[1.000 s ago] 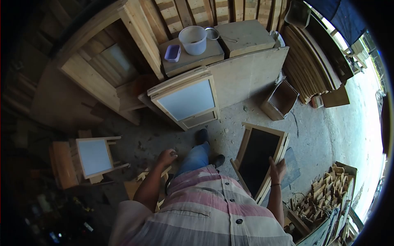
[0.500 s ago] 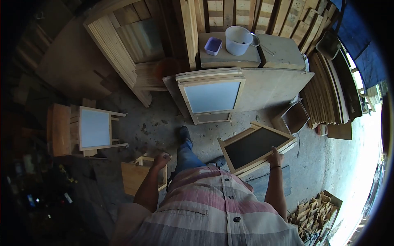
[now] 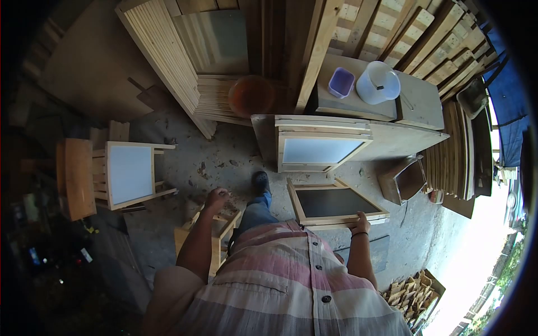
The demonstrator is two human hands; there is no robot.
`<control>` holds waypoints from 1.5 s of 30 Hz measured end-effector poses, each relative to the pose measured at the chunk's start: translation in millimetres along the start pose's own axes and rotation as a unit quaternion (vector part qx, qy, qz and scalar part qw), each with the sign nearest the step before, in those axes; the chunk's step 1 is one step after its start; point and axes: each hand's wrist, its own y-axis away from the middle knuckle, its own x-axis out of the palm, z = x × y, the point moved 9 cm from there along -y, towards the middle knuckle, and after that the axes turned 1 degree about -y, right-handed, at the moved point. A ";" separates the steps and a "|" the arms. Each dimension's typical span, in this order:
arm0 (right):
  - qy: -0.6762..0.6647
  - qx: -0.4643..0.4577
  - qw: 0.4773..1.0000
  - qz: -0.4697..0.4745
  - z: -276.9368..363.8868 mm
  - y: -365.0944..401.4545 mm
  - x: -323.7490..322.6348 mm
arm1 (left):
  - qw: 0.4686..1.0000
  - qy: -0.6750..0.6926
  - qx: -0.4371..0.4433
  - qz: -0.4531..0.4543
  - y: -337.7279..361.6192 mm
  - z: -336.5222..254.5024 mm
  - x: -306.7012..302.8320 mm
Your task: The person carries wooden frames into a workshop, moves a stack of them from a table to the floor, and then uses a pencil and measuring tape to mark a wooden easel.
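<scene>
Across the concrete floor, open room lies to the left of the foot, between the white-panelled frame at left and the leaning stack of frames ahead. At right, the dark-panelled frame is held nearly flat by its near rail alone. It could tip, I judge, or swing into the stack or the wooden box. The right hand has its fingers clamped on that rail. The left hand, fingers curled together and empty, hangs over a small wooden stand, a likely trip hazard.
</scene>
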 end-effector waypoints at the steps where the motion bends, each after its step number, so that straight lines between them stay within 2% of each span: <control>1: 0.002 0.003 1.000 -0.001 -0.3 8.1 11.5 | 1.000 -0.002 -0.003 0.002 -5.7 -3.1 -10.7; 4: 0.015 0.030 0.999 -0.020 -5.0 16.8 31.2 | 1.000 -0.001 0.010 -0.007 -21.0 -8.8 -29.9; 6: -0.026 0.047 0.999 0.012 -11.8 19.9 50.8 | 0.999 0.031 0.027 -0.015 -26.8 -10.5 -38.7; 11: -0.021 0.064 0.998 0.000 -17.4 34.7 82.6 | 1.000 0.021 0.019 0.001 -23.1 -14.6 -52.4; 13: -0.016 0.063 0.998 -0.015 -19.8 33.6 88.0 | 0.999 0.031 0.021 0.005 -23.8 -4.2 -52.3; 16: -0.053 0.068 0.996 0.011 -22.9 31.0 106.0 | 1.000 0.007 0.004 -0.005 -20.7 7.1 -58.0; 19: -0.038 0.070 0.997 0.002 -27.1 17.3 115.3 | 0.999 0.049 -0.004 0.002 -19.3 18.7 -61.1; 23: -0.035 0.078 0.996 0.023 -37.1 -5.9 135.8 | 1.000 0.016 -0.022 -0.011 -21.4 34.6 -64.0; 25: 0.006 0.059 0.998 0.012 -28.3 0.7 146.2 | 0.999 0.017 -0.033 -0.016 -20.8 40.3 -64.0; 29: -0.040 0.065 0.995 0.058 -7.8 19.1 175.0 | 0.999 0.023 -0.035 -0.014 -23.3 46.4 -59.6; 33: -0.002 0.007 0.998 0.066 16.7 14.4 200.5 | 0.998 0.059 -0.013 0.001 -33.4 60.2 -46.4; 35: -0.043 0.020 0.994 0.096 25.1 21.6 219.7 | 0.998 0.068 -0.008 0.004 -39.6 72.1 -39.7; 37: 0.072 0.011 0.992 0.106 41.8 31.6 228.0 | 0.997 0.074 0.003 0.010 -42.1 73.4 -38.0; 39: 0.091 0.010 0.985 0.147 45.3 25.8 240.1 | 0.994 0.103 -0.016 0.011 -43.0 77.4 -38.5; 45: 0.119 -0.007 0.979 0.165 59.0 29.3 233.2 | 0.995 0.093 0.004 -0.018 -45.6 83.5 -48.0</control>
